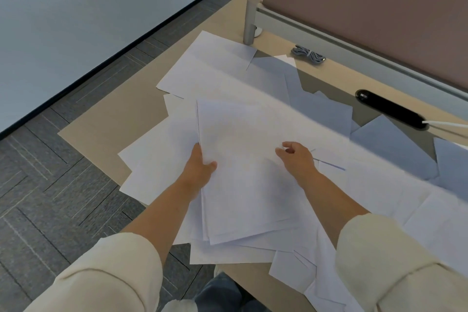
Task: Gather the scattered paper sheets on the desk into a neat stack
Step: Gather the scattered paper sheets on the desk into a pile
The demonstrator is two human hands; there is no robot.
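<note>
A pale beige counter (101,124) lay strewn with white paper sheets (210,71). Near its front edge the left hand (198,168) gripped a loose stack of white sheets (243,197), thumb on top, fingers hidden beneath. The right hand (298,161) rested on that stack, its fingers (288,145) curled; a pinch could not be confirmed.

A rough stack (243,185) of blank white sheets lies at centre, edges uneven, left hand (200,170) gripping its 9 o'clock edge. Loose sheets (210,68) overlap flat from 11 to 4 o'clock.
</note>
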